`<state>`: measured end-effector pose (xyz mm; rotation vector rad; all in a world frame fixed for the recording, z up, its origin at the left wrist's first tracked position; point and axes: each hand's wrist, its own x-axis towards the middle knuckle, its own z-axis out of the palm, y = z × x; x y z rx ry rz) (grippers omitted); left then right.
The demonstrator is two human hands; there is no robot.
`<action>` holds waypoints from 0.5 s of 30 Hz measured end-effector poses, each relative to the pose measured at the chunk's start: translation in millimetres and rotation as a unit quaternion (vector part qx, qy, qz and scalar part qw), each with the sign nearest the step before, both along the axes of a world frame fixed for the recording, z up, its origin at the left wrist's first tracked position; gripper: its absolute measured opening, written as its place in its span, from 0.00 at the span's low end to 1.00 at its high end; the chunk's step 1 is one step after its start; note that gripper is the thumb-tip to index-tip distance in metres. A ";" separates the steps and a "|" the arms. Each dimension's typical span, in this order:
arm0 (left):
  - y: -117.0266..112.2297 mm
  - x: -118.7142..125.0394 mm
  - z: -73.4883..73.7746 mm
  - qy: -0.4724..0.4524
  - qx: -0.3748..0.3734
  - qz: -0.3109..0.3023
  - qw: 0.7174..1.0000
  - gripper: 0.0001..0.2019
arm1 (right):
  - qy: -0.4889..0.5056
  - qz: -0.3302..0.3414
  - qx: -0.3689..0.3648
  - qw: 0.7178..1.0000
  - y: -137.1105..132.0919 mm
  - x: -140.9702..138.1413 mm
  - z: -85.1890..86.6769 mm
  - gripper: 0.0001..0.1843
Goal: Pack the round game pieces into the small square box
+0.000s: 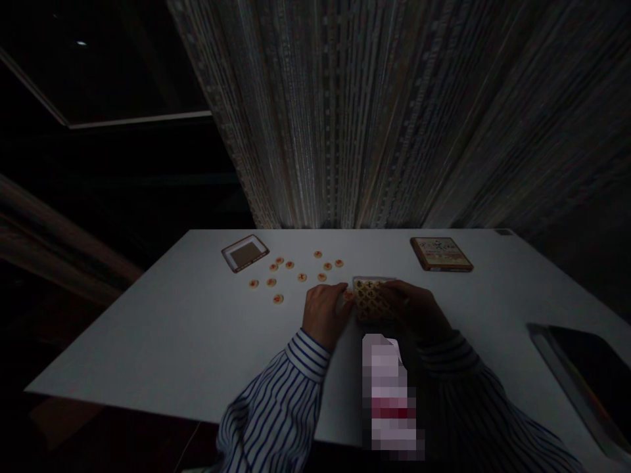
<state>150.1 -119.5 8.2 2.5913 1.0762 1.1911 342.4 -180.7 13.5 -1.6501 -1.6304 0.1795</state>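
Between my hands is a small clear tray [363, 318] filled with rows of xiangqi pieces, mostly with dark characters. My left hand [323, 312] pinches a round xiangqi piece [348, 295] with a red mark, at the tray's left edge. Over the tray's right side, my right hand [417, 309] has its fingers curled on it, hiding part of the pieces there. Several loose pieces with red characters lie scattered beyond my left hand, among them one xiangqi piece [278, 299] nearest to me and another [302, 277] farther back.
An open shallow box half [245, 253] sits at the back left of the white table [197, 328]. A printed box lid [441, 254] lies at the back right. A dark flat object [586, 374] is on the right edge. String curtains [335, 118] hang behind. The room is dim.
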 end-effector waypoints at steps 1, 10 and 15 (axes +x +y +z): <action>0.0 2.2 0.5 0.000 0.002 -0.003 1.000 0.12 | 0.007 -0.002 0.009 1.000 0.0 0.3 -1.3 0.12; 1.4 27.0 1.9 0.011 -0.051 -0.027 0.998 0.12 | 0.047 -0.030 0.038 0.998 -3.3 -0.4 -0.6 0.12; -3.5 32.1 -9.5 0.011 -0.077 -0.027 0.997 0.10 | 0.096 -0.017 0.000 0.995 -5.0 -5.9 -0.4 0.12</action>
